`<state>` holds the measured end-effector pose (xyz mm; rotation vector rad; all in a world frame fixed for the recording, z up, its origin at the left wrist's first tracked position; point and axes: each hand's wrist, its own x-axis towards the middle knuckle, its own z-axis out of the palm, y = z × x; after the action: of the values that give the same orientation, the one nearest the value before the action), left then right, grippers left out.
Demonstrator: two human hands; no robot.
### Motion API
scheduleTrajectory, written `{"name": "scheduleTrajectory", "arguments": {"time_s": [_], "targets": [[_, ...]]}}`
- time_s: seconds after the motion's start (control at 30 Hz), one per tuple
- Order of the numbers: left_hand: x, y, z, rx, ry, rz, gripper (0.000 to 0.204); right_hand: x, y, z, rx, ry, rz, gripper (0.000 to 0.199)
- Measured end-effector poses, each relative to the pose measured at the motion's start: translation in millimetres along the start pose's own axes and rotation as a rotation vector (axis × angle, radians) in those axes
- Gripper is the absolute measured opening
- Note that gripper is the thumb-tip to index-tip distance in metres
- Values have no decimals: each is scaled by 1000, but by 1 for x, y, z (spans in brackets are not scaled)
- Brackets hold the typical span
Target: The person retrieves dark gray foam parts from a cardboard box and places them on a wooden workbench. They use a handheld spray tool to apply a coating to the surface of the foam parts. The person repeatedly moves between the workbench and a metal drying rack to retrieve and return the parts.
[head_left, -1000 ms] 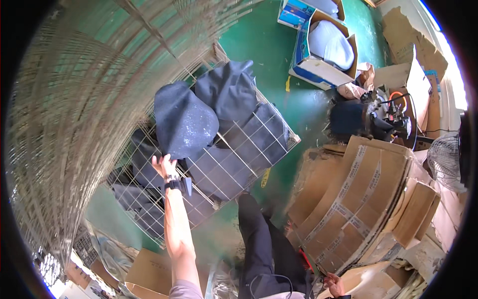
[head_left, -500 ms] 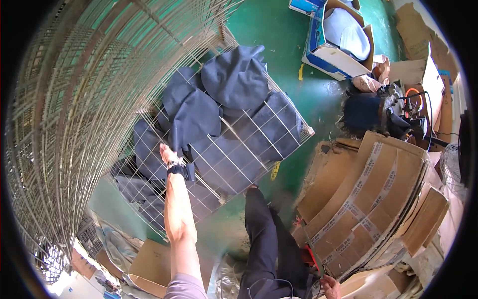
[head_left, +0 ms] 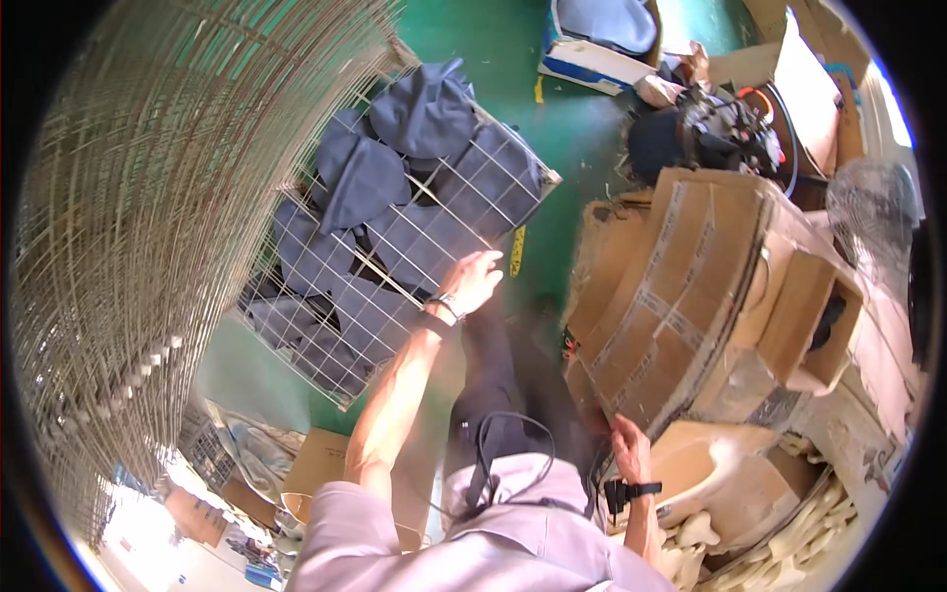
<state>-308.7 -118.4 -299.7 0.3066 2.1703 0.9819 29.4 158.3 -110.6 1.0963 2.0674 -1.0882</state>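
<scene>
A: Mesh first. What is under the left hand (head_left: 473,279)?

B: A flat wire grid (head_left: 395,247), thin pale rods crossing in squares, lying tilted over a heap of dark blue-grey cloth (head_left: 414,109). The cloth is soft and creased, bunched into rounded folds, some under the grid and some piled on its far end.

A: Does the hand grip the wire?

B: The fingers are spread wide and blurred, at the grid's near edge. I cannot tell whether they touch a rod; nothing is closed inside them. A dark band sits on that wrist.

A: And the right hand (head_left: 628,451)?

B: Low on the right, wearing a black wrist strap. It is at the lower edge of a stack of brown cardboard (head_left: 691,286), fingers curled toward the board, but I cannot tell if they pinch it. The sheets are flat, taped, slightly bowed, leaning together.

A: What surrounds them?

B: A green floor (head_left: 513,39), smooth and bare in patches. On the left 1 big curved wall of fine mesh (head_left: 128,197), many layers of thin wire. Past the cardboard, a dark machine (head_left: 720,128) with cables. Below the right hand, pale foam-like moulded pieces (head_left: 819,513).
</scene>
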Motion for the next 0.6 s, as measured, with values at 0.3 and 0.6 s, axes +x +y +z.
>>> {"name": "scheduleTrajectory", "arguments": {"time_s": [0.3,0.6], "targets": [[-61,164,28,387,-35,449,37,-19,34,-49,-108,206,-264,32],[-89,156,51,309,-159,345,39,-24,30,-103,-358,435,-334,15]]}}
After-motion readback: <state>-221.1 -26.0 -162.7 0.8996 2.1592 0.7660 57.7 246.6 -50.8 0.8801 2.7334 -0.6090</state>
